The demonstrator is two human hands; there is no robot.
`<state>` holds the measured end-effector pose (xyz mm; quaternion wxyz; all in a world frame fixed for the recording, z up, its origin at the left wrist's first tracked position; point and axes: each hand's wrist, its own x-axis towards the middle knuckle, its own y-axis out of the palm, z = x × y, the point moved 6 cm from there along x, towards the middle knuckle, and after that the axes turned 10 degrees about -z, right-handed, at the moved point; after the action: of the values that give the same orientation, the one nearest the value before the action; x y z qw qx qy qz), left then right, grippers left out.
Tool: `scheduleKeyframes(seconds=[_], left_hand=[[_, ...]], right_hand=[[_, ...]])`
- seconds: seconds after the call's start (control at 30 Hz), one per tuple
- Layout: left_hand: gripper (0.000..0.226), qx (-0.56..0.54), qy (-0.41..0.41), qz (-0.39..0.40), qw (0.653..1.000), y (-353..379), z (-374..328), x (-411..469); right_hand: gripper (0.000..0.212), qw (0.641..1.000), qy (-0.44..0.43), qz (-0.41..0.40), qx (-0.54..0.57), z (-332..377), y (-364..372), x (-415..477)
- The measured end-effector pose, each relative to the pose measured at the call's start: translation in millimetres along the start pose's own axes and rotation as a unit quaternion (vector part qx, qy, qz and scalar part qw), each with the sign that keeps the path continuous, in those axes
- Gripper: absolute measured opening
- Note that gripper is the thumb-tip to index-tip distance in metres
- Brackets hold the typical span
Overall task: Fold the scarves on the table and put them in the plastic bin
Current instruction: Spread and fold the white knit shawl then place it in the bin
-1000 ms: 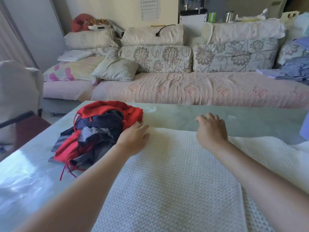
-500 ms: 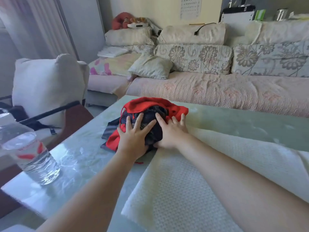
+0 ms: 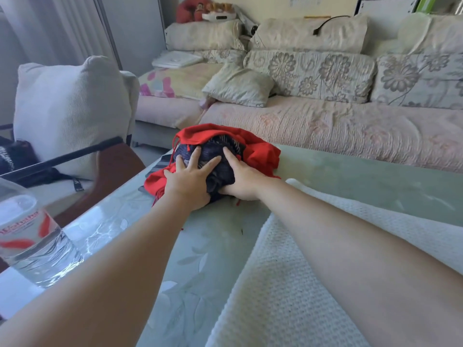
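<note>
Two scarves were heaped at the far left corner of the glass table [image 3: 363, 176]: a red scarf [image 3: 260, 154] was wrapped loosely around a dark striped scarf [image 3: 219, 175]. The left hand [image 3: 186, 182] was laid flat on the dark striped scarf, its fingers [image 3: 195, 156] spread wide and pressed into the cloth. The right hand [image 3: 244, 182] was set against the heap just beside it, its forefinger [image 3: 230, 156] stretched straight over the dark folds. Its other fingers were hidden by the red scarf, so its hold could not be told. A white waffle-weave cloth [image 3: 288, 296] was spread over the near right part of the table, apart from the heap. A water bottle [image 3: 30, 236] was stood at the left edge.
</note>
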<state>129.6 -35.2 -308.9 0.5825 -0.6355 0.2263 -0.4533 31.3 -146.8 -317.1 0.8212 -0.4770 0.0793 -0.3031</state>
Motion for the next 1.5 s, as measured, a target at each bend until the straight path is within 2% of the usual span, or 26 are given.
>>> scheduleKeyframes(seconds=[0.03,0.1,0.13,0.17,0.23,0.27,0.3,0.33,0.4,0.43,0.53,0.63,0.8,0.87,0.97,1.03,1.1,1.2,1.3,1.4,1.5], left_hand=[[0.091,0.005,-0.002,0.011,1.000,-2.5,-4.5,-1.9],[0.086,0.024,0.001,-0.001,1.000,-10.9,-18.3,-7.6],[0.083,0.028,0.008,-0.033,0.999,-18.3,-27.6,-12.6],[0.080,0.019,0.025,-0.080,0.996,-28.1,-39.4,-19.3],[0.068,-0.029,0.080,-0.190,0.978,-47.8,-68.7,-37.1],[0.057,-0.043,0.101,-0.216,0.970,-53.0,-83.9,-47.4],[0.044,-0.054,0.105,-0.199,0.973,-54.4,-97.3,-56.1],[0.034,-0.074,0.087,-0.141,0.983,-51.7,-108.4,-63.1],[0.038,-0.110,0.028,0.015,0.993,-33.0,-124.3,-75.1],[0.042,-0.126,0.005,0.063,0.990,-24.5,-128.2,-79.9],[0.034,-0.217,-0.025,0.076,0.973,-18.7,-134.8,-86.7],[0.029,-0.301,0.000,0.011,0.954,-34.6,-142.1,-90.7],[0.045,-0.152,0.039,-0.047,0.986,-46.0,-120.5,-89.1],[0.045,-0.083,0.028,-0.048,0.995,-42.5,-97.3,-84.4],[0.042,-0.003,0.006,-0.021,1.000,-37.5,-64.8,-77.4],[0.041,0.028,0.008,0.007,1.000,-33.0,-56.5,-74.7],[0.039,0.047,0.014,0.020,0.999,-30.6,-58.4,-75.9],[0.029,0.081,0.031,-0.016,0.996,-40.4,-76.1,-81.1],[0.025,0.046,0.044,-0.052,0.997,-59.8,-106.7,-83.7],[0.036,-0.078,0.061,-0.039,0.994,-81.3,-156.8,-90.8],[0.039,-0.140,0.113,-0.025,0.983,-104.2,-222.7,-109.5]], right_hand=[[0.098,0.999,-0.020,-0.043,0.022,-2.3,-11.7,-7.9],[0.070,0.981,-0.060,-0.187,-0.002,-15.3,-40.8,-27.3],[0.059,0.969,-0.065,-0.236,-0.032,-25.0,-53.0,-37.7],[0.051,0.966,-0.047,-0.248,-0.059,-38.3,-61.6,-45.8],[0.042,0.971,0.033,-0.190,-0.139,-69.7,-68.9,-61.6],[0.041,0.967,0.068,-0.148,-0.198,-84.0,-70.0,-70.9],[0.040,0.957,0.087,-0.121,-0.247,-94.2,-71.4,-80.0],[0.039,0.951,0.091,-0.110,-0.276,-99.9,-72.8,-88.5],[0.036,0.950,0.092,-0.111,-0.278,-100.8,-76.3,-100.5],[0.034,0.952,0.098,-0.107,-0.271,-100.4,-77.0,-102.5],[0.033,0.957,0.132,-0.078,-0.244,-96.4,-77.9,-104.0],[0.033,0.963,0.152,-0.090,-0.202,-90.8,-77.3,-103.0],[0.023,0.965,0.132,-0.211,-0.084,-68.6,-76.4,-86.9],[0.021,0.966,0.114,-0.228,-0.037,-54.0,-69.4,-72.4],[0.030,0.976,0.099,-0.194,0.008,-28.1,-51.1,-49.7],[0.056,0.986,0.102,-0.128,0.003,-17.0,-35.0,-45.2],[0.078,0.991,0.092,-0.096,0.004,-13.4,-27.1,-51.8],[0.082,0.995,0.059,-0.084,0.003,-19.2,-35.0,-76.9],[0.066,0.997,0.052,-0.056,-0.017,-36.9,-56.9,-118.1],[0.047,0.995,0.077,-0.046,-0.037,-66.6,-89.4,-176.2],[0.036,0.990,0.119,-0.059,-0.054,-99.7,-128.8,-244.3]])
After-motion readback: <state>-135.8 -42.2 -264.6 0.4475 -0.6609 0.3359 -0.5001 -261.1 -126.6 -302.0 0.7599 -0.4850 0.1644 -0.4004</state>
